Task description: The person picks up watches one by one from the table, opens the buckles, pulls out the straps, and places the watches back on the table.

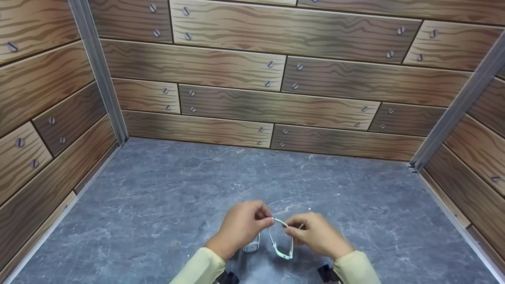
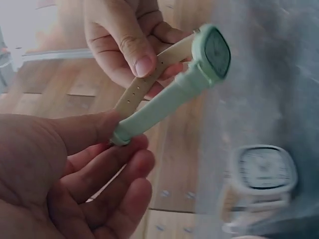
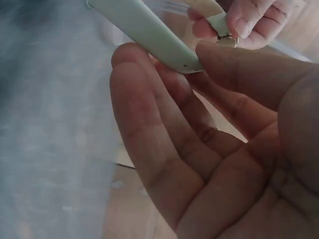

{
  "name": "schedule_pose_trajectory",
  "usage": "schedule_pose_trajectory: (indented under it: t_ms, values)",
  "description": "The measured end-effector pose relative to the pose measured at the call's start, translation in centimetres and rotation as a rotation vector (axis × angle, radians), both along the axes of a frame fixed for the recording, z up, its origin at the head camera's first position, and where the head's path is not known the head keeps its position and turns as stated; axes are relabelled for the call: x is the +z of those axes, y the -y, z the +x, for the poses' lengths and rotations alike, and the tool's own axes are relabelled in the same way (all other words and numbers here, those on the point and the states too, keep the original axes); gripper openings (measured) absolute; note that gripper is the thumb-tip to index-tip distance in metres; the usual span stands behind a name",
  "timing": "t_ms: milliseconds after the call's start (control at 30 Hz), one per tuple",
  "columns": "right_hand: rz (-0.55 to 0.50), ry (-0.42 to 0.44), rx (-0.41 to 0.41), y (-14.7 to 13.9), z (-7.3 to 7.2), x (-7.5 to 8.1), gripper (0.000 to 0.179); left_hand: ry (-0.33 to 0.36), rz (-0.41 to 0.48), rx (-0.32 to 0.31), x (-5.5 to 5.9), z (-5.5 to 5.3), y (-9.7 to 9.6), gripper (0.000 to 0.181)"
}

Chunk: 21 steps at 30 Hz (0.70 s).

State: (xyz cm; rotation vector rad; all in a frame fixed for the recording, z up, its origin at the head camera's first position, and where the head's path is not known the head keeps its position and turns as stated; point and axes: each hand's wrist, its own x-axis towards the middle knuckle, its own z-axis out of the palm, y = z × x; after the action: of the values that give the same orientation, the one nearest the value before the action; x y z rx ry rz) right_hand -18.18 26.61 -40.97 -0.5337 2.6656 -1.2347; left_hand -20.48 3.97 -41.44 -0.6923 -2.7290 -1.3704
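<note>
Both hands hold a pale green wristwatch up above the grey surface, its strap unfastened. My left hand pinches the buckle end of the strap between thumb and fingers. With thumb and fingers my right hand pinches the other strap half, whose beige inner side with small holes shows in the left wrist view. That half's pale green outer side fills the top of the right wrist view. The square watch case hangs at the loop's far end. A white watch lies below, beside my left hand.
A grey marbled tabletop spreads out under the hands. Walls printed as wooden planks stand at the back and both sides, joined by grey metal corner posts.
</note>
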Motion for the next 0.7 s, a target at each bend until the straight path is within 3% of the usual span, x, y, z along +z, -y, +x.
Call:
schedule_pose_trajectory:
  t_ms: [233,433,567,633,700]
  values:
    - [0.014,0.072,-0.044,-0.8,-1.4,-3.0,0.016,-0.126,-0.135,0.024,-3.0,-1.2,-0.8,0.012]
    - [-0.033,0.113,-0.122,-1.1,-2.2,-4.5,0.021,-0.111,-0.232,0.018,-3.2,-2.1,-1.4,0.007]
    - [-0.07,0.088,-0.188,-1.4,-2.3,-4.6,0.023,-0.093,-0.188,-0.023,-2.8,-2.6,-1.1,0.016]
    - [-0.087,0.025,-0.245,-1.6,-2.3,-4.2,0.02,-0.062,-0.113,-0.024,-2.2,-2.9,-0.5,0.024]
    - [-0.069,-0.101,-0.322,-1.9,-2.1,-3.8,0.016,-0.043,-0.025,0.009,-1.5,-3.0,0.7,0.032]
